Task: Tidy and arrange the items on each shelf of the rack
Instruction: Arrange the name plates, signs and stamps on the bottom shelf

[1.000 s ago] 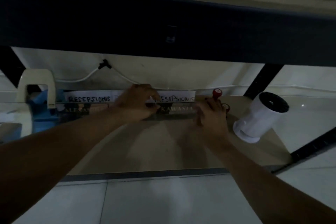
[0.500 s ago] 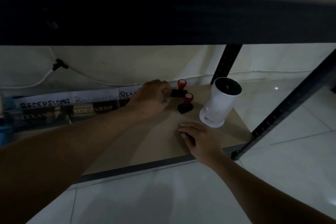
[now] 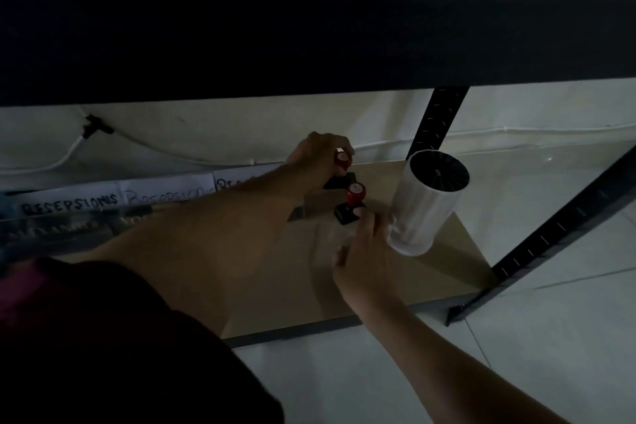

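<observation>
The bottom shelf (image 3: pixel 344 303) is left bare toward its front edge at lower centre. A white cylinder (image 3: pixel 425 206) is stood near the right edge. The rear stamp (image 3: pixel 341 165) is gripped by the left hand (image 3: pixel 318 157); the front stamp (image 3: pixel 352 203) is touched by the right hand (image 3: pixel 364 262), fingers loosely spread.

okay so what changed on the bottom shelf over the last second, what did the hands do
Both hands left the name signs. The left hand moved right and gripped the far red-knobbed stamp; the right hand drew back, then reached forward to the base of the near stamp. The signs and the white cylinder stayed put.
</observation>
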